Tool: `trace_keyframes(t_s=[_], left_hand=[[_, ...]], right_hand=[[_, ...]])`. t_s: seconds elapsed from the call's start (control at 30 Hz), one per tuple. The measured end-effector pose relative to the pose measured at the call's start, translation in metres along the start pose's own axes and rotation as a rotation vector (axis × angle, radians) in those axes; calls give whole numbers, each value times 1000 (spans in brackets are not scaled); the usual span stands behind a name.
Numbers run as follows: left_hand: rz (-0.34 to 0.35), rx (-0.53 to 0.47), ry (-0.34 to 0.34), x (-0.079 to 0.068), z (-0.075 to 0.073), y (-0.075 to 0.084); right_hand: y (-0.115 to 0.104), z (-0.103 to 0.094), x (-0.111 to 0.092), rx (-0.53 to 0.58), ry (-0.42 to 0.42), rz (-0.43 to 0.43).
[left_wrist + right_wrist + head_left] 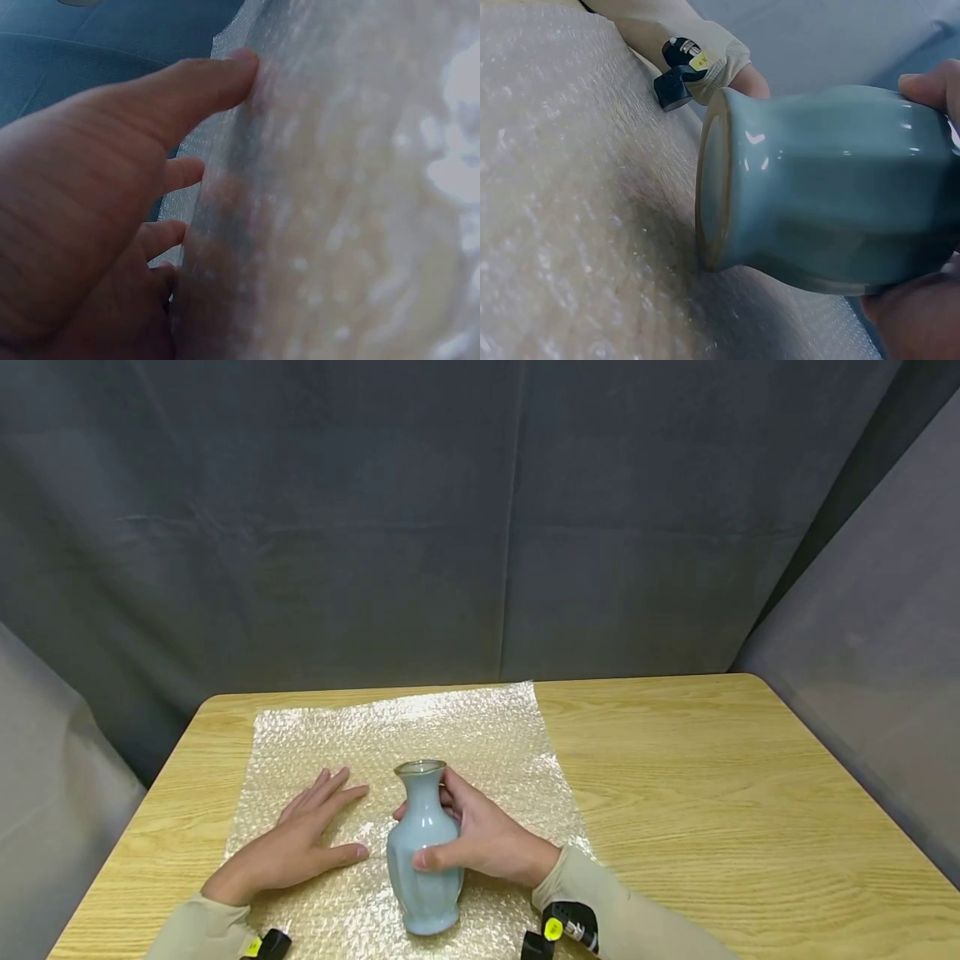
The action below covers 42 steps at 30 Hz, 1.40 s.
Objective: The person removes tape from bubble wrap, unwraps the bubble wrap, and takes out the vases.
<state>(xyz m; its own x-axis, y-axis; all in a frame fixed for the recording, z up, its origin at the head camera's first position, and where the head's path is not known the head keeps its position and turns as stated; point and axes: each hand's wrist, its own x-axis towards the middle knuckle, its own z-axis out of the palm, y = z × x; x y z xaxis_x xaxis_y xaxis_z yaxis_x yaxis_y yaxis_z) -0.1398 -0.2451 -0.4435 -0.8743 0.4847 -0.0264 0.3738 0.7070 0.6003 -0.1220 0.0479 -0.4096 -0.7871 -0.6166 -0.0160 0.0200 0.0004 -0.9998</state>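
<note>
A pale blue-green glazed vase [426, 860] with a narrow neck and flared rim is gripped by my right hand [491, 835], thumb across its front and fingers behind it. In the right wrist view the underside of the vase [810, 187], with its brown foot ring, shows above the bubble wrap. My left hand [292, 843] lies spread, fingers straight, on the sheet of bubble wrap [465, 727] left of the vase. The left wrist view has the thumb [217, 82] and fingertips touching the wrap.
A wood-grain table [712, 785] carries the bubble wrap, which reaches its far edge. Dark grey curtain [375, 527] hangs behind, with lighter grey cloth [870, 635] at the right side. Small black cameras sit on both wrists.
</note>
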Motion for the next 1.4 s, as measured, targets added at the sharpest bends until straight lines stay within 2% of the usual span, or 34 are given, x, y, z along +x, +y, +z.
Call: trace_keyframes(t_s=[1.1,1.4], left_hand=[[20,8,3,1,1,-3],[19,13,6,1,1,-2]], right_hand=[[-7,3,-3,-153,-18,-56],[-8,5,-5,-214,-41,-112]])
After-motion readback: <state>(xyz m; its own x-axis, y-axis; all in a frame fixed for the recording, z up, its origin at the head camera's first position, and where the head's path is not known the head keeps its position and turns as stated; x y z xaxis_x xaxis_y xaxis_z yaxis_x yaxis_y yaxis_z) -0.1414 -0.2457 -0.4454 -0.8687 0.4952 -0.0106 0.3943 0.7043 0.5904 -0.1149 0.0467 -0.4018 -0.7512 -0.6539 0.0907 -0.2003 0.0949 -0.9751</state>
